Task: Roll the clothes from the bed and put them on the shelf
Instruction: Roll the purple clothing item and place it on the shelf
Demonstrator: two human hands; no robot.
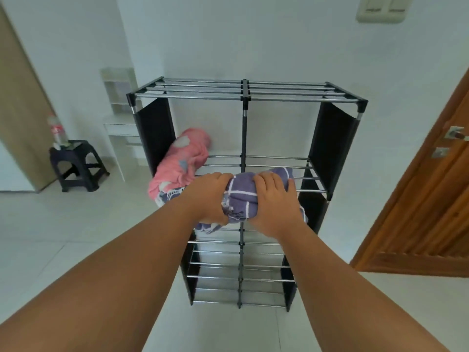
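Both hands are curled tight round the purple checked roll (241, 199), your left hand (210, 196) and right hand (272, 201) on either end, at the shelf (314, 177) middle tier, just beside the pink roll (182, 158). It looks soft, light and prone to unrolling, so squeeze the ends until it sits on the rails.

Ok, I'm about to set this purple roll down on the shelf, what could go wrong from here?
1. The purple roll may unravel once your left hand and right hand let go: a loose end hangs below it.
2. The shelf is spaced bars, so slack cloth could sag through the gaps.
3. The pink roll lies close beside your left hand, near the front edge; a nudge might push it off.
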